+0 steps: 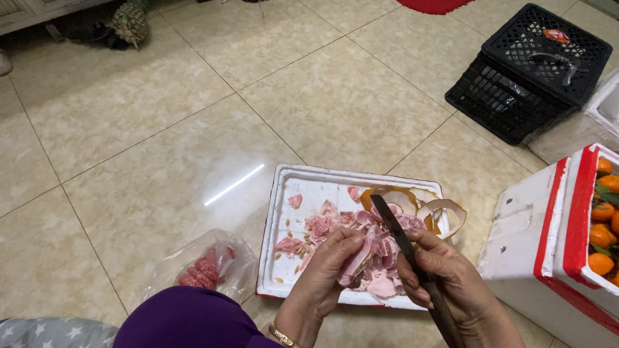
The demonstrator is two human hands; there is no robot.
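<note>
On the glossy beige tile floor (161, 129) we see, left to right, a clear bag (196, 267) of pink segments, our left hand (325, 270) gripping a pink fruit piece (361, 258) above the white foam lid (284, 193) heaped with pith, our right hand (451, 280) clasping a dark knife (400, 235), and a foam box (554, 225) of oranges (603, 225).

Beige tile floor (161, 129) w/ white foam tray (284, 258) mid; clear bag of pink fruit (203, 267) just left of tray, foam box w/ oranges (548, 245) right, black crates (529, 71) far upper right.
</note>
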